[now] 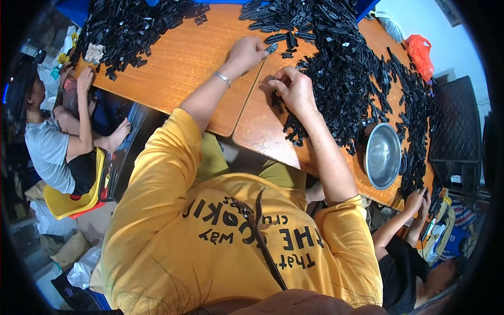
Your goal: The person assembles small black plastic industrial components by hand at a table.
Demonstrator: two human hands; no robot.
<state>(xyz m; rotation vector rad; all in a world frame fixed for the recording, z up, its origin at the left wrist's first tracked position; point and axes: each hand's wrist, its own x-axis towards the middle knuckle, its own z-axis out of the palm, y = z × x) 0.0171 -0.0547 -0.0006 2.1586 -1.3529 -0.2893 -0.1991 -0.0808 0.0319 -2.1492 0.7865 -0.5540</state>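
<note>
Between the thumb and fingers of my left hand (248,55) is a small dark plastic clip (271,49), held above the seam between two orange-brown tabletops. A silver bracelet circles that wrist. My right hand (295,90) hovers close by with its fingers curled into a pinch; anything in the fingertips is hidden or too small to name. Just below it, a few loose black parts lie at the edge of a big pile of small black plastic parts (336,84). Longer black pieces (278,21) are heaped beyond my left hand.
A metal bowl (383,157) stands near the table's front edge on the right. Another black heap (123,31) covers the far left. Co-workers sit at the left (50,142) and lower right (401,257). A red plastic bag (420,55) and a black padded panel (455,121) are at the right.
</note>
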